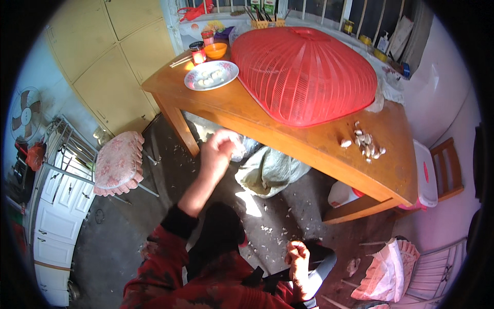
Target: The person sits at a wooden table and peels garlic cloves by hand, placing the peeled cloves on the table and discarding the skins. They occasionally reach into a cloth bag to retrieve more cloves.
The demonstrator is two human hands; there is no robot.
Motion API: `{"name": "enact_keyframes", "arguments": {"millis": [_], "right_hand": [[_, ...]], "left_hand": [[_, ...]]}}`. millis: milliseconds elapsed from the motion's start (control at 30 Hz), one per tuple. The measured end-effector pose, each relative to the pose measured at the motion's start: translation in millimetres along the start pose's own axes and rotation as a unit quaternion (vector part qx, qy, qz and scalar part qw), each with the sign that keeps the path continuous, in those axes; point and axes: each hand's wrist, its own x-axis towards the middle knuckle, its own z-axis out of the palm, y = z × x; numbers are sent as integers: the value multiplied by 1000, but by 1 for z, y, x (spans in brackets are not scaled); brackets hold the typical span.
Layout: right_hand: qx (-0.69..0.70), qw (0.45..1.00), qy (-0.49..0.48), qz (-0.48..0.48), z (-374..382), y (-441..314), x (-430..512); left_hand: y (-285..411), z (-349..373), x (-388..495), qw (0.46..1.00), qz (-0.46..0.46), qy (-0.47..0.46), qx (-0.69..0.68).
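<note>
My left hand (222,148) is raised in front of the table's near edge, below the plate. Its thumb and fingers are curled together; glare hides whether something small is between them. My right hand (298,255) is low by my knee with bent fingers, and its contents cannot be made out. On the wooden table (324,145), a patterned plate (193,80) bears several pale pieces (208,81) that look like peeled garlic cloves. Several unpeeled garlic cloves (367,143) lie in a loose pile at the table's right end.
A red mesh food cover (305,77) takes up the table's middle. Behind the plate are a dark-lidded jar (198,53), an orange bowl (215,50) and chopsticks (180,61). A sack (270,174) sits under the table. Cushioned chairs (119,162) stand left and right; pale scraps litter the floor.
</note>
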Motion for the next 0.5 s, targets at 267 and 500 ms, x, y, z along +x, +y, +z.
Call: {"name": "enact_keyframes", "arguments": {"millis": [267, 500], "right_hand": [[-10, 999, -13, 38, 10, 3, 5], [281, 950, -78, 114, 7, -4, 15]], "left_hand": [[6, -70, 202, 980, -44, 83, 175], [14, -44, 158, 996, 5, 74, 45]]}}
